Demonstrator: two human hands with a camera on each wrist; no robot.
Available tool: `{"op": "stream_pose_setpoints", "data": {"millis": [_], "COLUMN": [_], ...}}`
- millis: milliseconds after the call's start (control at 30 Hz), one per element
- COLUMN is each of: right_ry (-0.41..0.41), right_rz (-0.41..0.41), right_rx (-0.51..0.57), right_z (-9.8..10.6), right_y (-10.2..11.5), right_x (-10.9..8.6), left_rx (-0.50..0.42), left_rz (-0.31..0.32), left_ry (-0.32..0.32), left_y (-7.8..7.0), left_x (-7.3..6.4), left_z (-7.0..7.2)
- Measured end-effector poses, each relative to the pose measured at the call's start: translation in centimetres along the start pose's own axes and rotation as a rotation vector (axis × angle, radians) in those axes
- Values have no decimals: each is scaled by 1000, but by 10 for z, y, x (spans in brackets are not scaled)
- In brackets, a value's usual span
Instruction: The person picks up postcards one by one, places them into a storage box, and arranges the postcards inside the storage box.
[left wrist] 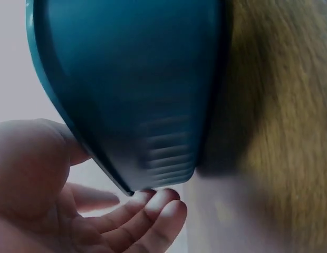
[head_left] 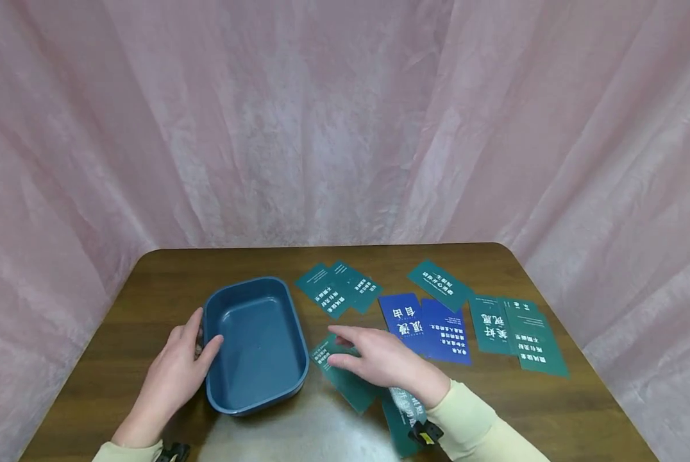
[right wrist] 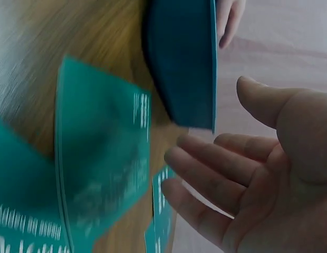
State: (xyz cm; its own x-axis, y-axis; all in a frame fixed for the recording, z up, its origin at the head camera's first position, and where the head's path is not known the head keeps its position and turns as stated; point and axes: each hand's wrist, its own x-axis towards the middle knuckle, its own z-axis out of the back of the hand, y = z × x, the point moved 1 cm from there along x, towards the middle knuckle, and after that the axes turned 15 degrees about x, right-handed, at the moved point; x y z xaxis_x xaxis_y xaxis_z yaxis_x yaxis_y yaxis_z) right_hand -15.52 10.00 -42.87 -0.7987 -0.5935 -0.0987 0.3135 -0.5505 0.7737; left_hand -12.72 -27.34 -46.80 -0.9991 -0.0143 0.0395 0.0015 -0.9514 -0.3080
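Observation:
A deep blue plastic bin point(head_left: 256, 350) with rounded corners stands left of the table's middle, bare inside. My left hand point(head_left: 177, 369) holds its left side, thumb over the rim and the other fingers outside the wall. In the left wrist view those fingertips point(left wrist: 169, 213) curve near the bin's ribbed outer end. My right hand point(head_left: 379, 359) hovers with spread, loosely bent fingers above a green printed card point(head_left: 347, 384), right of the bin. Nothing lies in its palm in the right wrist view. Another green card point(head_left: 395, 427) is partly hidden under the right wrist.
Two overlapping green cards point(head_left: 339, 289) lie behind the right hand. Two blue cards point(head_left: 445, 330) with white writing lie to its right, touched by a green card point(head_left: 440, 284). Farther right is another green pair point(head_left: 532, 337). A pink curtain point(head_left: 345, 128) hangs behind the wooden table point(head_left: 206, 263).

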Motion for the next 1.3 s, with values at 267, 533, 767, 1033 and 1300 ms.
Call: {"op": "stream_pose_setpoints", "data": {"millis": [267,533,767,1033,1300], "right_ry": [97,59,39,24,-16], "right_rz": [133,246,262,268,285], "right_rx": [-64,-209,-249,-267,-280], "right_z": [-24,-38,-41,-37,-31], "right_y": [16,17,17,15,14], "right_x": [20,15,2,-8,-17], "left_rx": [28,26,-24,-83,-127], "left_rz": [56,46,29,25,-8], "left_ry": [59,74,103,101,79], "left_y": [1,-3,-9,-20,-31], "left_x": [5,9,12,17,29], "left_z": [2,-3,-13,-20,-23]}}
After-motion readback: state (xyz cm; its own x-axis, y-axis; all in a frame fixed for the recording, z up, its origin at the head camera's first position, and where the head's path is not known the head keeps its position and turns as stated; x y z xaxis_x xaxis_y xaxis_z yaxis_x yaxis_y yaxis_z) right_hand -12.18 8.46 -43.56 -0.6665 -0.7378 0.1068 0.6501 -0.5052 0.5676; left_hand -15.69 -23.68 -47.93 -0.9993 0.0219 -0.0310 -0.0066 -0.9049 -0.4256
